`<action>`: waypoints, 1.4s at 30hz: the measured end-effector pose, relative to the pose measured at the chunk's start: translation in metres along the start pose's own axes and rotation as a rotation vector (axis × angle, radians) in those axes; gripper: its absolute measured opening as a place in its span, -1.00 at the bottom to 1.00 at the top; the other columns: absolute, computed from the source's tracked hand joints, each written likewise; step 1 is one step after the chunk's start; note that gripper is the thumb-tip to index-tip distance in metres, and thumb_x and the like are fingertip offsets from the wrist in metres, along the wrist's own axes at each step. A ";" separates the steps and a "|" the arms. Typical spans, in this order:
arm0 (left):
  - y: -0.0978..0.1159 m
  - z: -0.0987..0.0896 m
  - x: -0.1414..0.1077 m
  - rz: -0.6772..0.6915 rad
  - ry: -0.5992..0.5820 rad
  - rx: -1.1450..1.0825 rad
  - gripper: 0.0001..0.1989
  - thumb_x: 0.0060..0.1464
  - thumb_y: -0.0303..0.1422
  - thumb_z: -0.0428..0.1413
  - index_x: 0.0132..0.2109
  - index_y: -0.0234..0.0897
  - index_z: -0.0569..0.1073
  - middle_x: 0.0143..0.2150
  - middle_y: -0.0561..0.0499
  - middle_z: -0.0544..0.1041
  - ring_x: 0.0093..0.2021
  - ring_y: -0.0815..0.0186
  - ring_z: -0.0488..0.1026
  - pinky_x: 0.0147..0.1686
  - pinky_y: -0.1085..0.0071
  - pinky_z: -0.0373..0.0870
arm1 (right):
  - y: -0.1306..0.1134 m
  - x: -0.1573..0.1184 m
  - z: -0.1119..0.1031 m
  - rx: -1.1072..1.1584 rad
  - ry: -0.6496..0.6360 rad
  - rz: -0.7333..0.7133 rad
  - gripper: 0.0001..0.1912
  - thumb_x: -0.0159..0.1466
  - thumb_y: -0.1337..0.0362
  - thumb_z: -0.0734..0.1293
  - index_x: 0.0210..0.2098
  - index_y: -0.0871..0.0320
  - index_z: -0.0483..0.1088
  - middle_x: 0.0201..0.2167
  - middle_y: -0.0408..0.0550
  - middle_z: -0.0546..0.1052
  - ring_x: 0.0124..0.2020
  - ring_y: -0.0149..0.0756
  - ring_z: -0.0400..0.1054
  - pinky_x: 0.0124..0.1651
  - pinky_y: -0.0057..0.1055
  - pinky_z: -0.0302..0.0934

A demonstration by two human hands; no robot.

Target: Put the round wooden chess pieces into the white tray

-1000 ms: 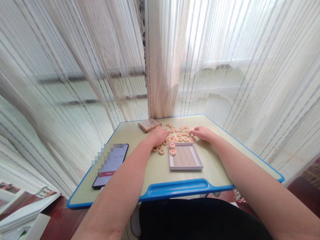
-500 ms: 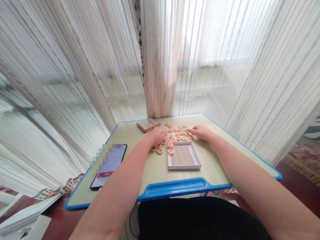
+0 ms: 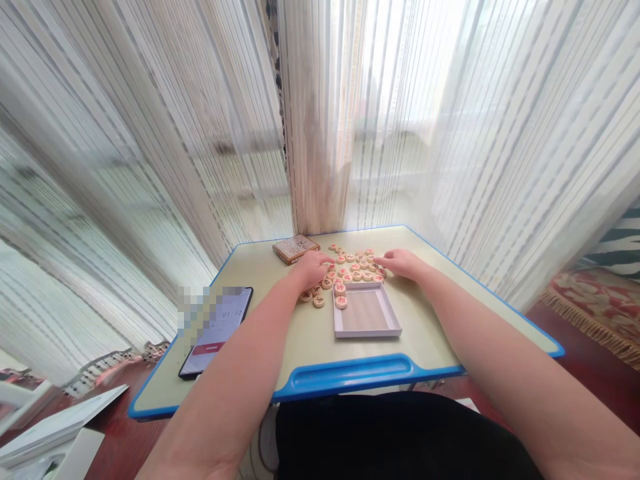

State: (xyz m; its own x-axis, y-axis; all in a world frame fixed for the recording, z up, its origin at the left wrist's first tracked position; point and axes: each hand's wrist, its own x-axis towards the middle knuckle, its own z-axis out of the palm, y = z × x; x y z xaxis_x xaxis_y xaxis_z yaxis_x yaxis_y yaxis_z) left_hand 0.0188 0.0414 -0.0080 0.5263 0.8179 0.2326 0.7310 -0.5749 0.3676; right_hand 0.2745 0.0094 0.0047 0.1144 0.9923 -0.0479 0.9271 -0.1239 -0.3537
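Observation:
Round wooden xiangqi pieces (image 3: 356, 267) with red and dark characters lie in a loose cluster at the far middle of the table. Along the cluster's left side, my left hand (image 3: 315, 267) reaches in with its fingers stretched out toward the pieces, holding nothing that I can see. From the right, my right hand (image 3: 401, 263) points its index finger at the pieces there; the other fingers are partly hidden. A shallow white box tray (image 3: 367, 335) sits just in front of the cluster. Two red-marked pieces (image 3: 341, 302) rest at the tray's left edge.
A patterned game box (image 3: 296, 248) lies at the back left of the blue-edged table (image 3: 430, 340). On the left side is a phone (image 3: 215, 337) showing a timer. Sheer striped curtains (image 3: 320, 120) hang behind the table.
My left hand has shifted slightly, with its fingers now reaching further over the pieces. My right hand has stayed nearly in place. The phone's timer has advanced by one second.

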 end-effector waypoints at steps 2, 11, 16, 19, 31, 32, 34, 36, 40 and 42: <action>0.001 -0.001 -0.001 0.020 -0.025 -0.015 -0.59 -0.07 -0.54 -0.08 -0.16 -0.21 0.56 -0.08 0.02 0.53 0.02 0.24 0.35 0.11 0.37 0.21 | 0.000 0.000 0.000 -0.016 -0.001 0.001 -0.55 0.14 -0.09 0.18 -0.46 0.17 0.44 -0.46 -0.01 0.49 -0.36 -0.26 0.33 -0.41 -0.44 0.06; 0.002 -0.003 -0.005 -0.035 -0.004 0.022 -0.72 0.02 -0.38 0.01 -0.15 -0.23 0.56 -0.15 -0.04 0.56 -0.13 0.25 0.44 -0.06 0.38 0.35 | -0.001 0.002 0.000 -0.047 -0.001 -0.002 -0.56 0.14 -0.07 0.18 -0.48 0.16 0.44 -0.47 -0.01 0.49 -0.37 -0.25 0.33 -0.42 -0.43 0.06; -0.002 -0.002 -0.004 -0.061 0.003 0.051 -0.73 0.05 -0.34 0.02 -0.15 -0.23 0.56 -0.14 -0.07 0.56 -0.11 0.21 0.45 -0.05 0.35 0.35 | 0.000 0.002 0.001 -0.047 0.001 -0.013 -0.56 0.14 -0.08 0.18 -0.47 0.16 0.44 -0.48 -0.01 0.48 -0.38 -0.26 0.32 -0.42 -0.43 0.06; 0.000 -0.002 -0.005 -0.071 0.011 0.002 -0.70 0.04 -0.31 0.04 -0.09 -0.24 0.53 -0.10 -0.07 0.55 -0.10 0.21 0.45 -0.05 0.35 0.34 | 0.001 0.003 0.002 -0.048 0.005 -0.021 -0.57 0.14 -0.08 0.18 -0.47 0.16 0.43 -0.46 -0.01 0.48 -0.37 -0.26 0.32 -0.41 -0.43 0.06; 0.004 -0.001 -0.005 -0.166 0.153 -0.206 -0.72 -0.01 -0.28 0.11 -0.13 -0.25 0.51 -0.09 -0.03 0.54 -0.07 0.21 0.43 -0.02 0.33 0.33 | 0.002 0.004 0.004 -0.019 0.060 -0.038 -0.62 0.14 -0.02 0.19 -0.48 0.16 0.41 -0.42 0.01 0.48 -0.33 -0.23 0.32 -0.35 -0.40 0.10; 0.004 -0.001 -0.005 -0.170 0.178 -0.232 -0.73 -0.01 -0.29 0.11 -0.14 -0.24 0.51 -0.09 -0.02 0.54 -0.07 0.21 0.43 -0.02 0.32 0.33 | 0.002 0.004 0.004 0.004 0.144 -0.063 -0.66 0.15 0.03 0.20 -0.46 0.17 0.41 -0.40 0.01 0.48 -0.31 -0.23 0.32 -0.32 -0.40 0.11; 0.004 -0.001 -0.004 -0.177 0.216 -0.293 -0.74 -0.03 -0.31 0.12 -0.14 -0.24 0.50 -0.09 -0.03 0.54 -0.07 0.21 0.43 -0.01 0.30 0.32 | -0.001 0.002 0.004 0.088 0.357 -0.140 -0.73 0.16 0.11 0.20 -0.39 0.18 0.40 -0.35 0.02 0.47 -0.28 -0.25 0.31 -0.26 -0.39 0.13; 0.006 0.000 -0.003 -0.177 0.241 -0.371 -0.74 -0.06 -0.35 0.15 -0.16 -0.26 0.49 -0.11 -0.05 0.54 -0.09 0.21 0.44 -0.03 0.28 0.33 | -0.008 -0.002 0.004 0.208 0.482 -0.235 -0.76 0.16 0.15 0.20 -0.35 0.17 0.39 -0.35 -0.01 0.47 -0.32 -0.28 0.32 -0.26 -0.39 0.16; 0.014 -0.001 -0.002 -0.170 0.249 -0.615 -0.74 -0.13 -0.45 0.19 -0.20 -0.33 0.48 -0.17 -0.11 0.55 -0.19 0.24 0.47 -0.16 0.30 0.40 | -0.026 -0.015 0.008 0.385 0.353 -0.427 -0.78 0.14 0.14 0.26 -0.33 0.15 0.41 -0.41 -0.08 0.49 -0.46 -0.36 0.31 -0.34 -0.39 0.21; 0.019 -0.002 -0.002 -0.168 0.234 -0.750 -0.74 -0.16 -0.50 0.19 -0.22 -0.36 0.48 -0.21 -0.12 0.55 -0.24 0.27 0.48 -0.19 0.31 0.41 | -0.034 -0.021 0.012 0.415 0.281 -0.487 -0.76 0.12 0.14 0.29 -0.29 0.14 0.42 -0.39 -0.08 0.52 -0.44 -0.35 0.34 -0.35 -0.39 0.23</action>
State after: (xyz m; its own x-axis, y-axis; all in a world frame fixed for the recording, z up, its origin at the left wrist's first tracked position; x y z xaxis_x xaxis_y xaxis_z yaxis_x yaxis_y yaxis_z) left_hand 0.0309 0.0284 0.0005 0.2694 0.9236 0.2727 0.2622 -0.3429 0.9021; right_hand 0.2359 -0.0070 0.0066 -0.1394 0.8918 0.4304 0.6895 0.3993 -0.6042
